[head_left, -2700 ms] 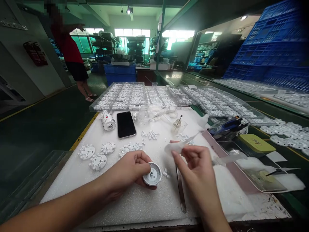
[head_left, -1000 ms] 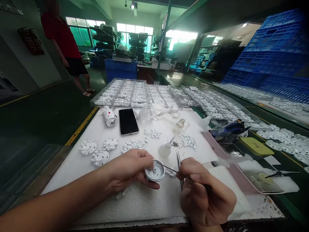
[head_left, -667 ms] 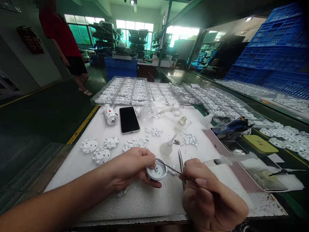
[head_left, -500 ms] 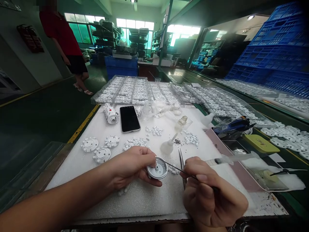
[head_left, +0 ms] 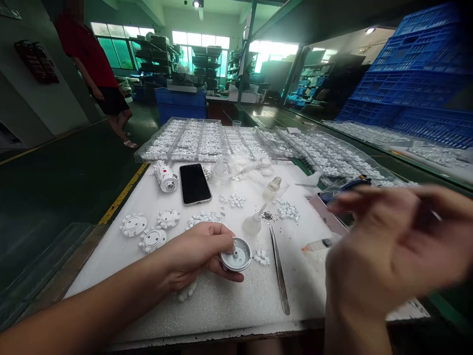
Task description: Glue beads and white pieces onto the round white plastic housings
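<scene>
My left hand [head_left: 203, 249] is closed on the rim of a round white dish-shaped plastic part [head_left: 242, 254], its hollow side with a small central post turned up. My right hand [head_left: 384, 246] is raised at the right and smeared by motion; whether it holds the thin dark tool cannot be made out. Between the hands lie metal tweezers [head_left: 280, 271] and a small pile of white pieces [head_left: 261, 257]. Beyond the part stands a translucent squeeze bottle [head_left: 253, 224] beside tiny dark bits [head_left: 267, 215]. A syringe [head_left: 317, 244] lies partly behind the right hand.
Finished-looking white discs [head_left: 153, 238] and a phone [head_left: 195, 184] lie left on the white foam mat [head_left: 229, 315]. A white cylindrical model [head_left: 165, 176] is there too. Compartment trays [head_left: 197, 140] line the back. Blue crates [head_left: 414, 79] stack at right. A person [head_left: 92, 69] stands far left.
My right hand has swung up and to the right, away from the round part, and the thin dark tool no longer shows. My left hand keeps its hold; the tweezers are now uncovered.
</scene>
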`<move>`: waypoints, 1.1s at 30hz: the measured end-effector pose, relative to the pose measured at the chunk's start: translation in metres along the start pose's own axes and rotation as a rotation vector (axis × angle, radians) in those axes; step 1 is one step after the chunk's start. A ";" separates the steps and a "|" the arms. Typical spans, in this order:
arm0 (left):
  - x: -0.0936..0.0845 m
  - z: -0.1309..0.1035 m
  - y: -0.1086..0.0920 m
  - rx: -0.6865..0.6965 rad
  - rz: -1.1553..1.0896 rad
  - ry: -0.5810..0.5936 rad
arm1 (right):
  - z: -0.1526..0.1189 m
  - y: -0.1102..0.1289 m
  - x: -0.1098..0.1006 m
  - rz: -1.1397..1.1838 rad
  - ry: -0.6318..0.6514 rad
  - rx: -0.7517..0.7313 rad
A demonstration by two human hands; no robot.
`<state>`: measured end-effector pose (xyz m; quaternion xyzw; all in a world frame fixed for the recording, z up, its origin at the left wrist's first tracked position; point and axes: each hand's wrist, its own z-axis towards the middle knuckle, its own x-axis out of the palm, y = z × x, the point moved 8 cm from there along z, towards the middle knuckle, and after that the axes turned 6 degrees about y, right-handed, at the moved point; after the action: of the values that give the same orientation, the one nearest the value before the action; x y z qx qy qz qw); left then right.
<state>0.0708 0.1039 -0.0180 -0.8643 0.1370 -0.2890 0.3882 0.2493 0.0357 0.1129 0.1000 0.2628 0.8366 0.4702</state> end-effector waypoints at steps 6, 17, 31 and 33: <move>0.000 0.000 0.000 0.015 0.008 0.003 | 0.039 -0.055 0.054 -0.418 0.300 0.130; 0.003 -0.004 -0.007 0.075 -0.003 0.016 | 0.026 -0.102 0.082 -0.468 0.505 0.246; -0.004 -0.023 -0.041 0.404 0.457 -0.150 | -0.021 -0.012 0.016 -0.070 0.268 0.073; -0.004 -0.036 -0.055 0.582 0.685 -0.271 | -0.044 -0.008 0.019 0.106 0.348 0.053</move>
<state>0.0459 0.1205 0.0405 -0.6544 0.2754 -0.0552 0.7020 0.2271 0.0398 0.0697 -0.0201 0.3566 0.8575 0.3703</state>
